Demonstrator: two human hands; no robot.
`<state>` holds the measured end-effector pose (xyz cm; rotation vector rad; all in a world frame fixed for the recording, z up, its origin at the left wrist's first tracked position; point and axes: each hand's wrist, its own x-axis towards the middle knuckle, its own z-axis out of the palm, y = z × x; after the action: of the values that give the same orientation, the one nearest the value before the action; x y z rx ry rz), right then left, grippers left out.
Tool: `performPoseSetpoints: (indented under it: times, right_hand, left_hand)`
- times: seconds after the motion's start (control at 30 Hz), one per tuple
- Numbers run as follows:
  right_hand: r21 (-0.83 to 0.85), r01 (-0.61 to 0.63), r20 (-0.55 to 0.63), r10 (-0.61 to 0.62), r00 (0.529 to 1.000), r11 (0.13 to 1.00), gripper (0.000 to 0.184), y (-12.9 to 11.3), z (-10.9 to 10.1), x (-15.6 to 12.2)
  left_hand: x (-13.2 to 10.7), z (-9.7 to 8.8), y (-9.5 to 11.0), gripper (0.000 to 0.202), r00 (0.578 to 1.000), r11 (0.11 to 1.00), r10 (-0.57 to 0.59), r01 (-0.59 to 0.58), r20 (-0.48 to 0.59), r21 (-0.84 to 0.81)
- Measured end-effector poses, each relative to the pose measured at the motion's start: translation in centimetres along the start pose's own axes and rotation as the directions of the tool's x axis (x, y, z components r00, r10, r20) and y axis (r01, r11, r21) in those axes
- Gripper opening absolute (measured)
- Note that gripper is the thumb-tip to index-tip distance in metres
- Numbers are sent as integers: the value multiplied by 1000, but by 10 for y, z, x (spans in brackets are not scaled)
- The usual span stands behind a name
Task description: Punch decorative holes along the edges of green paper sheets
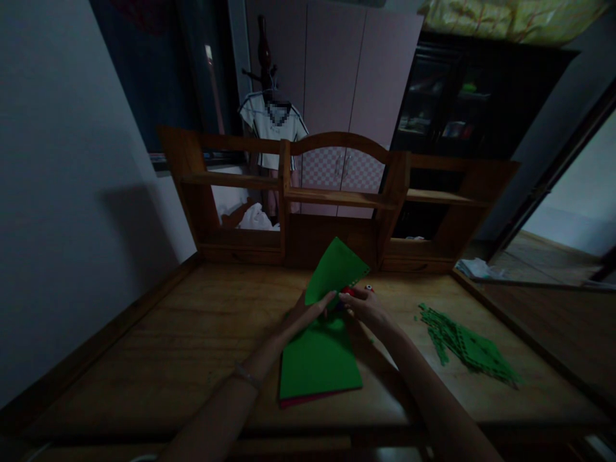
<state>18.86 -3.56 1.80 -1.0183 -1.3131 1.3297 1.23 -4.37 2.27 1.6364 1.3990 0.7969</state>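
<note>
A thin green rectangular sheet (pixel 320 359) is laid on the wooden surface (pixel 192 333) over a red sheet (pixel 308 401), with its far end bent upward. That raised end could likely be creased or torn if tugged unevenly. It is pinched by the closed left hand (pixel 308 311). A small red object (pixel 347 292) is gripped in the curled right hand (pixel 368 308), though its detail is hidden by the dimness.

A thin, pale bracelet (pixel 246 377) circles the wrist behind the left hand (pixel 308 314); both forearms (pixel 433 398) are bare, unsleeved.
</note>
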Motion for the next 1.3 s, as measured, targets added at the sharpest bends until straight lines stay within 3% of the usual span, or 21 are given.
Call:
performPoseSetpoints:
  times: [0.23,0.37,0.53,0.63,0.77,0.9,1.03,1.3]
  right_hand:
    - [19,-24,18,23,1000,1000,37,1,-1,-1]
    - [51,-18,32,16,999,999,37,4,-3,1]
    - [68,-27,16,26,1000,997,36,13,-8,6]
    - [82,-35,-10,36,999,996,36,15,-8,8]
    - [105,-60,57,54,997,993,33,12,-4,4]
    - [80,-95,93,88,992,992,33,9,-1,0]
    - [126,-139,74,130,989,982,32,8,1,0]
    - [222,-112,112,89,990,969,32,6,4,-2]
  left_hand:
    - [5,6,-5,62,1000,1000,-6,6,16,-20]
    - [6,8,-14,62,996,996,90,-90,-2,-26]
    - [9,7,-15,48,972,968,236,-237,-23,-78]
    - [14,8,-10,42,948,937,300,-313,-105,-155]
    - [18,9,-4,40,905,866,343,-408,-253,-289]
    - [18,12,-5,37,915,855,338,-397,-220,-335]
    - [21,18,-9,35,909,844,298,-393,-291,-365]
    - [21,17,-9,34,914,842,288,-385,-287,-379]
